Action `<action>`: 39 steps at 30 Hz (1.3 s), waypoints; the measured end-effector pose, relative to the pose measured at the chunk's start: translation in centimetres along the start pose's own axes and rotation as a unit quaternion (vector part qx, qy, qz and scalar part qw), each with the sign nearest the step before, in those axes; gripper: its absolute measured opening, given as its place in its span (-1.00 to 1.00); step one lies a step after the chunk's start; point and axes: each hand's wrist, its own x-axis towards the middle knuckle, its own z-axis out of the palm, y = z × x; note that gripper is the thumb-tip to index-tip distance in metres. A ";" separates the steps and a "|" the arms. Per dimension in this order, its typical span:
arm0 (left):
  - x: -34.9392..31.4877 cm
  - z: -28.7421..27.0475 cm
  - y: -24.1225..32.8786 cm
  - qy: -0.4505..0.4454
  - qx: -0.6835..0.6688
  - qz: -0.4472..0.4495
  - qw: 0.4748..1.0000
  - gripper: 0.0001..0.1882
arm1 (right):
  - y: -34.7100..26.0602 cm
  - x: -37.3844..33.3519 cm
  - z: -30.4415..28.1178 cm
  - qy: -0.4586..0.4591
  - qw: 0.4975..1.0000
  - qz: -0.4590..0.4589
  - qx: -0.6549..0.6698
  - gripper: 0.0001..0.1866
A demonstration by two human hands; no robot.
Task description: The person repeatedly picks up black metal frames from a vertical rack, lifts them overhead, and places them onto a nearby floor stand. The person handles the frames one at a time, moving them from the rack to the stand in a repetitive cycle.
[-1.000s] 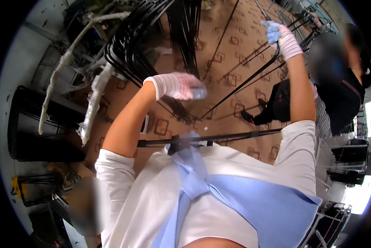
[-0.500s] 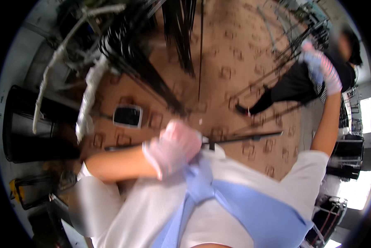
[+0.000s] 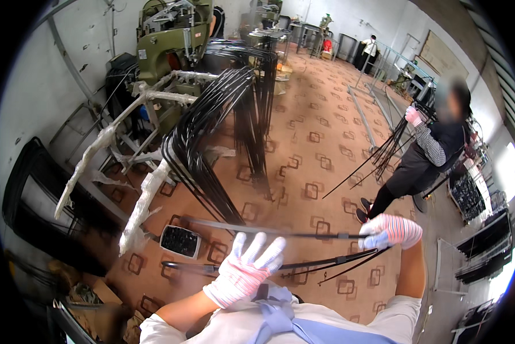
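Observation:
My left hand (image 3: 247, 269), in a white glove with pink stripes, is in front of my chest. Its fingers are spread and point away from me, over a long thin black strip (image 3: 303, 265). My right hand (image 3: 394, 230), in a matching glove, is farther right with its fingers closed around the ends of several black strips. One of these, a straight black strip (image 3: 309, 235), runs leftward past my left fingertips. Whether my left palm touches the lower strip cannot be made out.
Many bent black strips (image 3: 211, 120) hang over a rack wrapped in white film (image 3: 145, 192). A black-topped square stand (image 3: 180, 241) is on the patterned floor. Behind the rack is a green machine (image 3: 168, 49). A person (image 3: 435, 143) holding black strips stands at right.
The view has lifted from the floor toward the room. My left hand has gone from a closed fist to spread fingers. My right hand has come down and closer with the strips.

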 end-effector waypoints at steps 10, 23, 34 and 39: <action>0.2 0.2 8.0 0.019 -0.293 -0.099 0.951 -0.46 | 5.3 -4.4 2.0 -0.074 0.939 -0.168 -0.290 -0.75; 3.8 -1.6 19.7 0.145 0.123 -0.117 0.975 -0.71 | 15.2 -7.9 -1.0 -0.174 0.973 -0.129 -0.082 -0.57; 7.4 -7.6 19.2 0.357 0.150 -0.183 0.904 -0.86 | 12.2 -12.5 -1.1 -0.172 0.974 -0.117 0.091 -0.67; 5.6 -10.4 18.0 0.399 0.156 -0.174 0.887 -0.80 | 9.3 -14.8 2.2 -0.093 0.982 -0.163 0.007 -0.70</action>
